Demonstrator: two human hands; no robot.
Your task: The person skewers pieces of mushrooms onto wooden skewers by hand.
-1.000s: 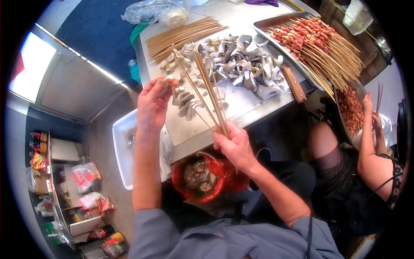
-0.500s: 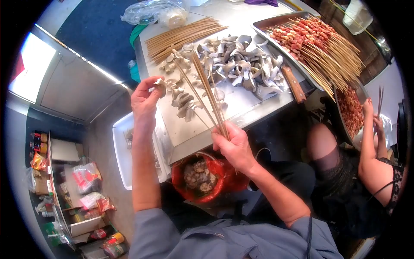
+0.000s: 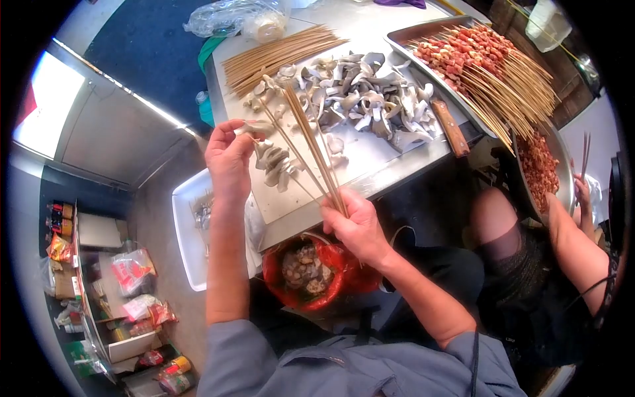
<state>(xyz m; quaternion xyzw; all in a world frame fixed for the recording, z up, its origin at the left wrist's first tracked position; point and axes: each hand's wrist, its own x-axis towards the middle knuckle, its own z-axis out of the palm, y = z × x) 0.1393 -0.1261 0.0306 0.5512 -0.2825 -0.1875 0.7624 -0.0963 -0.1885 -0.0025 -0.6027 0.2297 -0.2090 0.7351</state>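
Note:
My left hand [image 3: 229, 159] pinches a pale piece of oyster mushroom [image 3: 259, 127] between thumb and fingertips, at the tip of a skewer. On that skewer several grey mushroom pieces [image 3: 272, 163] are threaded close together. My right hand [image 3: 357, 225] is closed around a bundle of bamboo skewers [image 3: 309, 139], the threaded one among them, fanned up and to the left over the table edge. Just beyond lies a heap of torn oyster mushrooms [image 3: 370, 92] on the white table [image 3: 278, 205]. Whether the skewer tip has entered the pinched piece cannot be made out.
Loose skewers [image 3: 278, 56] lie at the back left. A metal tray [image 3: 397, 41] holds meat skewers [image 3: 463, 56]; a wooden-handled knife [image 3: 451, 129] rests beside it. Below are a red-lined bucket [image 3: 272, 278] and a white tub [image 3: 182, 231]. At right, another person's arm [image 3: 575, 245] reaches toward diced meat [image 3: 537, 172].
My left hand has moved slightly right, bringing the mushroom piece to the skewer's tip. The skewers have shifted a little left. The other person's arm has dropped lower, toward the diced meat.

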